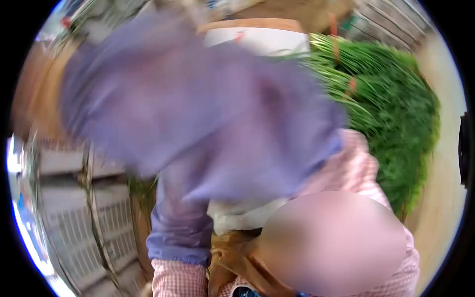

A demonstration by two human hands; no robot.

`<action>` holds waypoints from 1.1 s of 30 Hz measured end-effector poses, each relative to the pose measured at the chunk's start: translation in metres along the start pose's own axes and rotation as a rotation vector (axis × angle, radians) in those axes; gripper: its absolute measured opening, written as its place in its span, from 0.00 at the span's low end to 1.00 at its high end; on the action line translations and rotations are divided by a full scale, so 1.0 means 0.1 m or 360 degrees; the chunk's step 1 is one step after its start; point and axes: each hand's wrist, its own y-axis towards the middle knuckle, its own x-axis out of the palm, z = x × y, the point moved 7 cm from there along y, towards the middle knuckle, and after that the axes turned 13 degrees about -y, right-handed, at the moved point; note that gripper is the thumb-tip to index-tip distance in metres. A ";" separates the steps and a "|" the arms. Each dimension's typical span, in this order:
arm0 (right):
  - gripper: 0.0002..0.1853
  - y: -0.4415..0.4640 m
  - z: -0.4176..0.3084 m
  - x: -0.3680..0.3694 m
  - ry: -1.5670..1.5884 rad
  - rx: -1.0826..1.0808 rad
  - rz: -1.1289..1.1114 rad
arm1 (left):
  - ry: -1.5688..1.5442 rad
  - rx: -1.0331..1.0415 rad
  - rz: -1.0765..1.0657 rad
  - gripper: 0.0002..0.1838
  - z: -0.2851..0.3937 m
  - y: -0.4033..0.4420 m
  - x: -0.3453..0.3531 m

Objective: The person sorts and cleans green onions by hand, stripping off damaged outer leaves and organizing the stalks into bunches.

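Observation:
My right arm, in a blue-purple sleeve cover (pixel 237 114) over a pink checked shirt, sweeps across the middle to the far left. At its end my right hand (pixel 39 94) is smeared by motion, so its fingers and anything in them cannot be made out. It is nearest to the white slatted crates on the left. My left arm, with a matching cover (pixel 180 232), rises from the bottom and passes behind the right sleeve. The left hand cannot be made out. Green leafy bundles (pixel 391 109), tied with orange bands, lie beyond the right arm.
White slatted crates (pixel 71 222) stand at the left. A white board or box top with an orange-brown edge (pixel 255 39) is at the back. More crates (pixel 391 22) are at the upper right. Pale floor (pixel 443 163) runs along the right side.

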 end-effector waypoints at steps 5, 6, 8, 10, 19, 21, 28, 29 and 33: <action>0.17 0.33 -0.43 0.94 -0.0360 0.0181 -0.0549 | 0.0059 -0.0201 -0.0063 0.19 0.02 -0.20 0.18; 0.17 0.33 -0.51 1.08 -0.0362 0.0212 -0.0616 | 0.0063 -0.0171 -0.0057 0.18 0.04 -0.29 0.09; 0.17 0.22 -0.53 1.18 -0.0236 0.0298 -0.0526 | 0.0033 -0.0003 0.0024 0.14 0.15 -0.33 -0.01; 0.17 -0.29 -0.35 1.07 -0.0215 0.0853 0.0362 | -0.0024 -0.0054 0.0050 0.15 0.22 -0.61 -0.32; 0.65 -1.00 -0.14 0.71 0.0371 0.0977 0.0162 | -0.0801 0.0943 0.0210 0.27 1.34 -1.74 -0.59; 0.64 -0.97 -0.14 0.80 0.1513 0.1044 0.0040 | -0.1176 0.0833 0.0171 0.26 1.47 -1.77 -0.52; 0.41 -1.28 0.11 0.22 0.1835 0.1329 -0.0602 | -0.1420 0.0813 0.0722 0.09 1.23 -1.66 -1.42; 0.41 -1.39 0.21 -0.10 0.1845 0.1312 -0.0591 | -0.1405 0.0838 0.0526 0.10 1.26 -1.60 -1.48; 0.35 -1.49 0.89 -1.04 0.0777 0.1415 -0.0478 | -0.1556 0.0908 0.1030 0.14 0.53 -1.55 -1.66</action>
